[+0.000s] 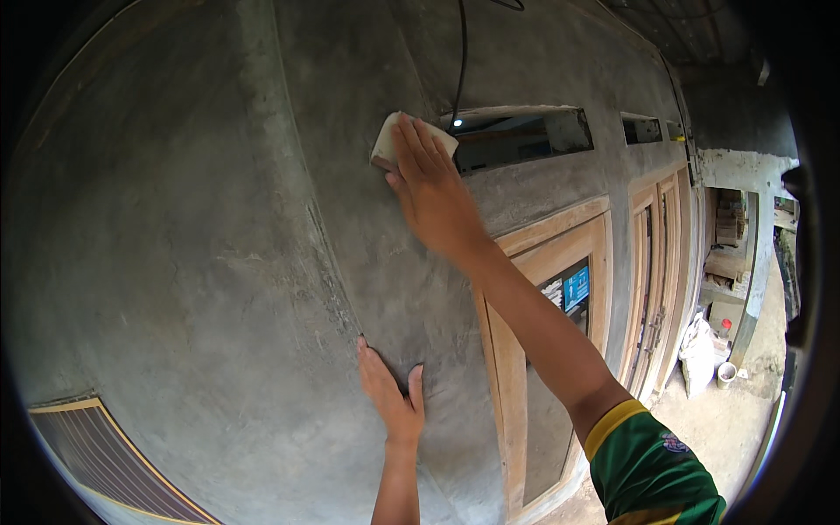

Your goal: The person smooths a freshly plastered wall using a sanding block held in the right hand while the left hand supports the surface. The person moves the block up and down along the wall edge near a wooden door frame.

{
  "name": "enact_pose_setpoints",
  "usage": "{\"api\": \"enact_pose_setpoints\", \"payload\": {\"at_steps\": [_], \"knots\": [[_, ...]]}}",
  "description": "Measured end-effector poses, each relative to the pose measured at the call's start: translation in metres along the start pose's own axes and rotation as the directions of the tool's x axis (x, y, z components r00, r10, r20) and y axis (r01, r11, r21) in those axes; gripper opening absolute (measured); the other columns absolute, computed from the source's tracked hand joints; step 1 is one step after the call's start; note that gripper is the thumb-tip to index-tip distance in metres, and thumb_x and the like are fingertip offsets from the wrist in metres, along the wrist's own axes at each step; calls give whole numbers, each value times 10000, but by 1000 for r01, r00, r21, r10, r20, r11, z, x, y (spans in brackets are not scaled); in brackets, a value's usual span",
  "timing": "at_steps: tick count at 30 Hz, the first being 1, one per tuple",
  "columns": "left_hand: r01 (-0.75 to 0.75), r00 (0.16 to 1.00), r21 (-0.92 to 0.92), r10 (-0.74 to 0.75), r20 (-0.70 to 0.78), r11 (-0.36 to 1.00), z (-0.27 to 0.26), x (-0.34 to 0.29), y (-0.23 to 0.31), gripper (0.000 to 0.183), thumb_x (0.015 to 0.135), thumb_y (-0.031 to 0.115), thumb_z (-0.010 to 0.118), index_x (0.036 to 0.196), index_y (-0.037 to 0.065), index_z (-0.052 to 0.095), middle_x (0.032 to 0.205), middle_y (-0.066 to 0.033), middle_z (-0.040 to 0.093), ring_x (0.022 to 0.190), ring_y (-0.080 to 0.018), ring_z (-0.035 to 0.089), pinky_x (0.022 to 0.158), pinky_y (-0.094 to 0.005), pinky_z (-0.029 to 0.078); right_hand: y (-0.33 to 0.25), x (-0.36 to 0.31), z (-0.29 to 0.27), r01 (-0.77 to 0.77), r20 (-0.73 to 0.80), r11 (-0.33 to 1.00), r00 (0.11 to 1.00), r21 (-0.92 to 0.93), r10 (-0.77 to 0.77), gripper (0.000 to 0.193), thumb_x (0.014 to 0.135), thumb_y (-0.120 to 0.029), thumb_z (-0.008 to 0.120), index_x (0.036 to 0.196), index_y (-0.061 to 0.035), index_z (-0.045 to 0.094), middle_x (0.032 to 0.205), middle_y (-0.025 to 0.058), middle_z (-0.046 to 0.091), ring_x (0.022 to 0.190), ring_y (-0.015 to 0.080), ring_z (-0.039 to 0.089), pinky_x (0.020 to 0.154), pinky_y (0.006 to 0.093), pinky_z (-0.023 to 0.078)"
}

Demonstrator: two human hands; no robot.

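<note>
A grey cement-plastered wall (pixel 175 245) fills most of the view, with a raised vertical ridge running down it. High up, beside a slot opening, my right hand (pixel 435 194) presses a pale, squarish pad (pixel 385 138) against the plaster. The fingers lie over the pad, and its lower left edge looks brownish. Whether it is a sponge or folded sandpaper I cannot tell. Lower down, my left hand (pixel 389 394) rests flat on the wall next to the ridge, fingers stretched and thumb apart, holding nothing.
Right of my hands are the slot opening (pixel 525 138), a wooden window frame (pixel 512 376) and wooden door panels (pixel 652 280). A dark cable (pixel 462 52) hangs above. A white sack (pixel 697 354) and small bucket (pixel 726 375) stand on the floor. A striped panel (pixel 105 455) is lower left.
</note>
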State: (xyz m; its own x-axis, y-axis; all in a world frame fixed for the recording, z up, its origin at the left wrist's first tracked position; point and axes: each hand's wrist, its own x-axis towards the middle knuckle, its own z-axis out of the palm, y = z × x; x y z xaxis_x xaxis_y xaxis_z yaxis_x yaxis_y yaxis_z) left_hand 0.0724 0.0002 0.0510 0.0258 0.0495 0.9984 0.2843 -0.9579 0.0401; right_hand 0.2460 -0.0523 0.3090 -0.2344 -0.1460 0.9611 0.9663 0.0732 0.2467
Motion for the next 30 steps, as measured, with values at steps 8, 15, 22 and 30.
{"api": "enact_pose_setpoints", "payload": {"at_steps": [8, 15, 22, 30], "knots": [[4, 1000, -2, -4, 3, 1000, -1, 0, 1, 895, 1086, 273, 709, 1740, -58, 196, 1775, -324, 277, 1606, -522, 337, 1282, -598, 298, -12, 37, -19, 56, -47, 998, 997, 8, -56, 617, 1104, -161, 634, 1623, 98, 423, 1689, 297, 443, 1579, 469, 417, 1298, 556, 380], [14, 1000, 21, -14, 8, 1000, 0, -2, -1, 900, 1089, 294, 705, 1741, -57, 193, 1776, -324, 274, 1609, -518, 336, 1280, -595, 298, 3, 31, -11, 57, 11, 998, 998, 29, -58, 605, 1102, -158, 639, 1626, 71, 443, 1699, 271, 447, 1592, 454, 407, 1303, 544, 377], [31, 999, 36, -32, 19, 999, 0, -3, -1, 907, 1092, 314, 700, 1743, -55, 188, 1781, -321, 268, 1614, -512, 328, 1282, -589, 292, 12, -12, 3, 76, -7, 997, 997, 17, -76, 624, 1103, -147, 635, 1650, 61, 420, 1718, 262, 426, 1614, 437, 381, 1312, 547, 362], [14, 1000, 2, -14, 24, 1000, -1, -1, -1, 895, 1098, 281, 689, 1741, -65, 173, 1794, -317, 235, 1622, -508, 300, 1308, -579, 258, 4, 32, -5, 75, -25, 995, 997, 60, -74, 606, 1105, -145, 632, 1634, 72, 432, 1699, 267, 448, 1602, 436, 402, 1308, 549, 367]]}}
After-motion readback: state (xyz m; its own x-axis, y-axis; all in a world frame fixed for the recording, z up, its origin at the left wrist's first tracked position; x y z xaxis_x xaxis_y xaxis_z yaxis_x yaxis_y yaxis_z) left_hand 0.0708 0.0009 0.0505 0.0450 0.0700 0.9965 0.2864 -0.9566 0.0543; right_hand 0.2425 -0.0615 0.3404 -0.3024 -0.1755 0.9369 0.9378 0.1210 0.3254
